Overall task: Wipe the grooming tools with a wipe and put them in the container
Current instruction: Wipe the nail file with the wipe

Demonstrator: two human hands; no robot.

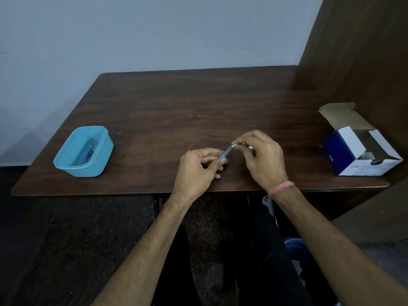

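Note:
My left hand (197, 170) pinches the blue handle end of a slim grey grooming tool (227, 151) above the table's near middle. My right hand (262, 157) is closed around a small white wipe (235, 145) pressed onto the tool's far end; most of the wipe is hidden by the fingers. A light blue plastic container (103, 149) stands at the table's left. Inside it lie a few thin tools (88, 153), at least one with a blue handle.
An open blue and white cardboard box (344, 151) sits at the table's right edge, flaps up. The dark wooden table (187, 107) meets a grey wall behind and a brown wooden panel (362, 51) on the right. My legs are under the near edge.

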